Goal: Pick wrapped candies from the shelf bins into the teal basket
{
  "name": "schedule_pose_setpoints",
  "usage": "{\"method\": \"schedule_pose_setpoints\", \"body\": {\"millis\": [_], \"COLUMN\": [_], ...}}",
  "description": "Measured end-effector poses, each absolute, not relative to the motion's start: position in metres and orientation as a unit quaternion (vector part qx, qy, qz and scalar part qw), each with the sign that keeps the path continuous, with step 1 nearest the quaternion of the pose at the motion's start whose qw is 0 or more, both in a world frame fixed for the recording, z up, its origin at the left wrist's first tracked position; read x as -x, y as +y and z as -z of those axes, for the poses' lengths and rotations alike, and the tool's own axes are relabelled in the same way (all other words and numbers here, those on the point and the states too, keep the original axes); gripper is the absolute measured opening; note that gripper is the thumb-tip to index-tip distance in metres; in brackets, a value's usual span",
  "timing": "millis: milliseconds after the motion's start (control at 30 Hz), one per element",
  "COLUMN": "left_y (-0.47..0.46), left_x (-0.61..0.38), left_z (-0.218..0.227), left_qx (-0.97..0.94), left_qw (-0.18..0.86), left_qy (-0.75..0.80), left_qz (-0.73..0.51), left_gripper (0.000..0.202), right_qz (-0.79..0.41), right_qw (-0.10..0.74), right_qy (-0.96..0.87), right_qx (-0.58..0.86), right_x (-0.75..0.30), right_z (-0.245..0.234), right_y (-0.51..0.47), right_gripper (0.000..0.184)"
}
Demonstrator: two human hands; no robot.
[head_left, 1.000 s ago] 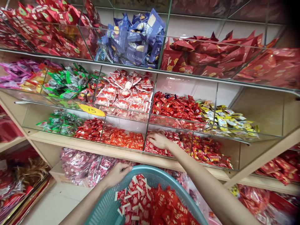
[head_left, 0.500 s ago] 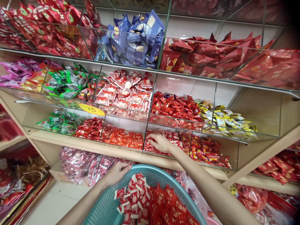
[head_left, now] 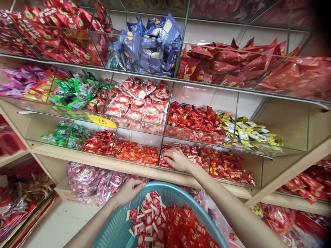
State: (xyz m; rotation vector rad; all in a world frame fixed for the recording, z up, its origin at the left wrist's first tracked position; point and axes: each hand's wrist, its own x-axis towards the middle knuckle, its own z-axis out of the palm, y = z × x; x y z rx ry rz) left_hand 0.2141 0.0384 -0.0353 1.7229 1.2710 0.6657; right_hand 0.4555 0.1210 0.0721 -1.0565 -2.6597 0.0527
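At the near edge of the head view, a teal basket [head_left: 181,188] sits tilted between the two forearms, cut off by the frame. The left hand [head_left: 129,191] grips its rim on the far left side, thumb lying along the edge. Inside, small red-and-white packets [head_left: 148,220] are heaped to the left, and red packets with gold lettering [head_left: 187,225] fill the right, the two piles meeting in the middle.

Farther off, beyond the basket, the right hand [head_left: 178,160] reaches into a bin of the lowest display row. Its fingers are bent and slightly spread over the red-and-white candies [head_left: 192,154], which lie directly under the fingertips and out to the right of the hand — whether any candy is pinched there, I cannot tell.

Just left of that bin, past a clear divider, are orange-red packets [head_left: 141,154]; to its right lie red-and-yellow packets [head_left: 230,163]. On the row above, red sweets [head_left: 195,117] sit beyond the hand, with yellow-and-white sweets [head_left: 253,131] to their right. A yellow tag [head_left: 102,121] marked 15 hangs to the left — well apart from both hands.
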Motion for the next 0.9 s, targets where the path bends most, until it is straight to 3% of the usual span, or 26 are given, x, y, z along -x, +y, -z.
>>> {"method": "schedule_pose_setpoints", "body": {"millis": [600,900], "left_y": [0.038,0.036], "left_x": [-0.215,-0.216], "left_z": [0.036,0.03], "left_qx": [-0.696,-0.712], "left_qw": [0.419,0.4], "left_qy": [0.515,0.51], "left_qz": [-0.272,-0.272], "left_gripper": [0.052,0.05], "right_qz": [0.062,0.13], "right_qw": [0.144,0.175], "right_qy": [-0.942,-0.933], "right_qx": [0.297,0.286], "right_x": [-0.455,-0.448], "right_z": [-0.079,-0.084], "right_y": [0.109,0.101], "right_gripper": [0.012,0.026]}}
